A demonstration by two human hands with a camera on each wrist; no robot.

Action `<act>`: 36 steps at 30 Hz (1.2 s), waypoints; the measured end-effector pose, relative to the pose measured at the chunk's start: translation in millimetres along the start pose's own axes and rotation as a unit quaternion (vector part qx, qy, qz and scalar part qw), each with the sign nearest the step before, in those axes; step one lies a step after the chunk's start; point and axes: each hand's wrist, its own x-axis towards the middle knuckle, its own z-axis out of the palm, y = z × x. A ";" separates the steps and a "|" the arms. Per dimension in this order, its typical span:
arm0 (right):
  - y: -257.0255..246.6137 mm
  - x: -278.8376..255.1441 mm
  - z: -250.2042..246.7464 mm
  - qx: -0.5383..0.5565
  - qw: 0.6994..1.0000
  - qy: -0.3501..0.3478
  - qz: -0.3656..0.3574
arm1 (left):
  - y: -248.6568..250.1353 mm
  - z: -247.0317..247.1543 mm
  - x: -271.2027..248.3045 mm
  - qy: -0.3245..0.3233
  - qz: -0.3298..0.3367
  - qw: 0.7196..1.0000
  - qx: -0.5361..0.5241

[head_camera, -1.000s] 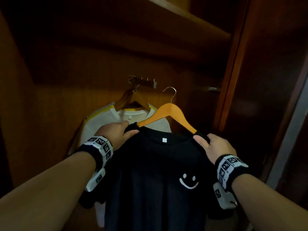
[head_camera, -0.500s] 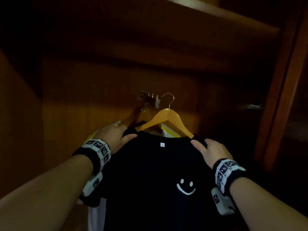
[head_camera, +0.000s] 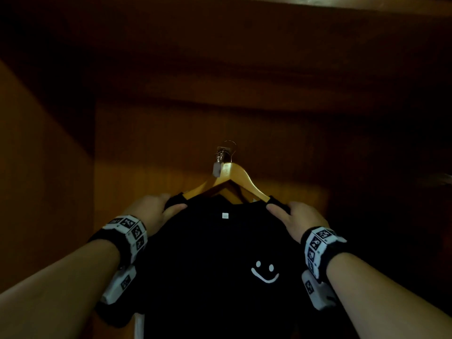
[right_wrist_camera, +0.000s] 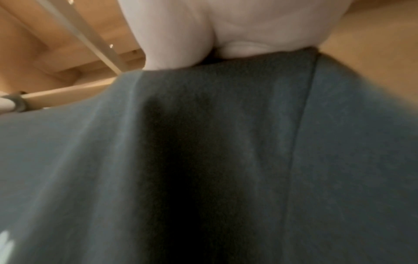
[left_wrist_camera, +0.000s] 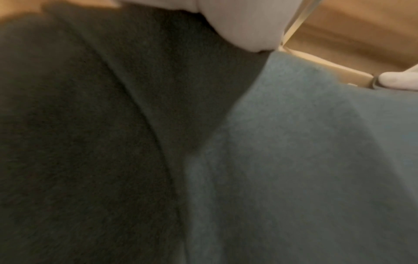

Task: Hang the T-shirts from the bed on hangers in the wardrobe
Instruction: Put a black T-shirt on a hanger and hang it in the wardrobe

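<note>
**Black smiley T-shirt on wooden hanger, presented at wardrobe hook**

- Left hand: fingers and thumb pinch the left shoulder.
- Right hand: likewise grips the right shoulder, keeping the black T-shirt spread and level.
- Wooden hanger: inside the collar, its hook at the metal wardrobe hook; whether it is seated there cannot be told.

both forearms are stretched forward and upward, each wrist wrapped in a marker-patterned band. the left hand and the right hand are raised level — fingers curled, thumbs pointed inward, cloth pinched in each.
</note>
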 end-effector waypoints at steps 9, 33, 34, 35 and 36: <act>0.6 10.5 30.5 0.028 0.999 0.028 -0.002 | -13.2 13.5 5.3 0.011 0.009 1.000 -0.009; -1.6 1.4 77.4 -0.061 0.990 0.127 0.021 | -31.0 64.3 34.7 0.109 0.033 0.993 -0.033; -2.0 -0.7 78.1 -0.067 0.988 0.138 0.019 | -30.7 64.6 34.6 0.106 0.033 0.993 -0.033; -1.8 -1.8 78.5 -0.070 0.986 0.147 0.018 | -29.4 63.4 34.4 0.106 0.034 0.993 -0.035; -1.5 -2.7 79.4 -0.071 0.985 0.154 0.016 | -29.6 62.9 34.5 0.104 0.035 0.993 -0.036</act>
